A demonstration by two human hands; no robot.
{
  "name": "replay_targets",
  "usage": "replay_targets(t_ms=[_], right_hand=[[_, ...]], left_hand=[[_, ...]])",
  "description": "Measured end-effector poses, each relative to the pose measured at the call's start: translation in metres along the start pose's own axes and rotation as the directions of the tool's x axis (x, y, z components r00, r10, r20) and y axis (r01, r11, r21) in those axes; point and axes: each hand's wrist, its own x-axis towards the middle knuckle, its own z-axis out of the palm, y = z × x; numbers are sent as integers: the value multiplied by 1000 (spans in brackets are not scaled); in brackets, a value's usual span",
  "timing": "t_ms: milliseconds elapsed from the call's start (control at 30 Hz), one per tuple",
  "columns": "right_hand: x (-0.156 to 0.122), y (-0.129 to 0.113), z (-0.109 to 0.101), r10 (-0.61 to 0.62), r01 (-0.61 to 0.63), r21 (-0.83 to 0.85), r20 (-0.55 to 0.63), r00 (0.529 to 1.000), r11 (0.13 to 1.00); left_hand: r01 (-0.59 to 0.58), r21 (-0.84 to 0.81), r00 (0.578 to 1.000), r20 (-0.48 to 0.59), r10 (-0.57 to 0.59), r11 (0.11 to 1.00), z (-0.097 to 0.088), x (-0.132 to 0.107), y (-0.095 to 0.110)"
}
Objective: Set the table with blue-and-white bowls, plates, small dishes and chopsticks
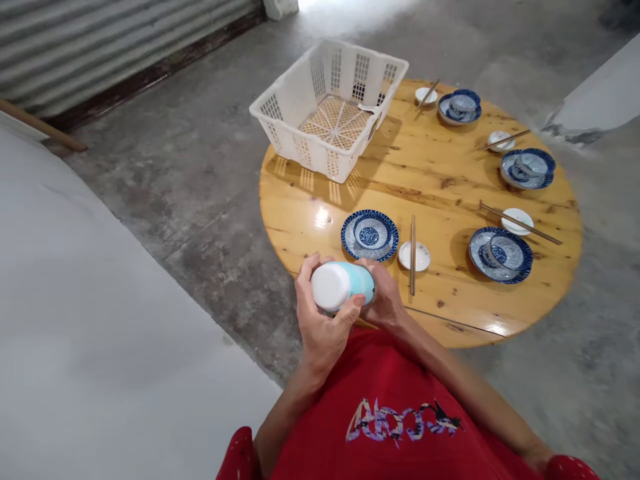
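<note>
Both my hands hold a small light-blue bottle with a white end (340, 285) at the near edge of a round wooden table (440, 180). My left hand (320, 323) wraps its white end from below. My right hand (383, 297) grips the blue end. Just beyond them sits a blue-patterned plate with a bowl on it (370, 235), next to a small white dish (415, 256) and a pair of chopsticks (413, 255).
A white plastic basket (330, 107) stands at the table's far left. Three more blue plate-and-bowl sets (501, 254) (528, 167) (460, 107) with white dishes and chopsticks ring the table. Grey concrete floor lies around it, a corrugated metal wall at the top left.
</note>
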Motion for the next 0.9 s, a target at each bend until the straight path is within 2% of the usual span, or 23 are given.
replay_targets(t_ms=[133, 233, 300, 367, 433, 500, 533, 600, 733, 800, 900], right_hand=[[-4, 8, -7, 42, -42, 5, 15, 999, 999], [-10, 12, -14, 59, -61, 53, 35, 998, 997], [-12, 12, -17, 15, -20, 80, 59, 998, 997], [-12, 12, -20, -30, 22, 93, 81, 996, 995], [-11, 13, -21, -39, 30, 94, 104, 994, 995], [-11, 15, -21, -36, 24, 91, 132, 991, 996], [-11, 16, -22, -29, 16, 89, 144, 989, 996], [-10, 19, -22, -27, 14, 81, 162, 986, 997], [-5, 22, -25, -54, 42, 59, 211, 976, 997], [-1, 22, -26, -81, 71, 52, 248, 965, 996], [4, 25, -27, -96, 96, 15, 292, 951, 995]], left_hand=[[-90, 6, 978, 188, 87, 996, -22, 2, -19], [-148, -39, 926, 345, 152, 988, -37, 17, -25], [-174, -62, 853, 490, 182, 983, -42, 31, -21], [-238, -43, 748, 630, 211, 970, -43, 44, -12], [-328, -20, 646, 725, 239, 945, -43, 53, -2], [-400, -1, 592, 763, 259, 916, -42, 56, 3], [-423, 17, 591, 763, 262, 906, -42, 56, 4], [-446, 84, 634, 733, 248, 891, -41, 52, 2], [-409, 260, 796, 571, 202, 875, -36, 38, -2], [-326, 313, 877, 451, 162, 892, -34, 31, -1], [-65, 285, 976, 217, 2, 956, -31, 24, 0]])
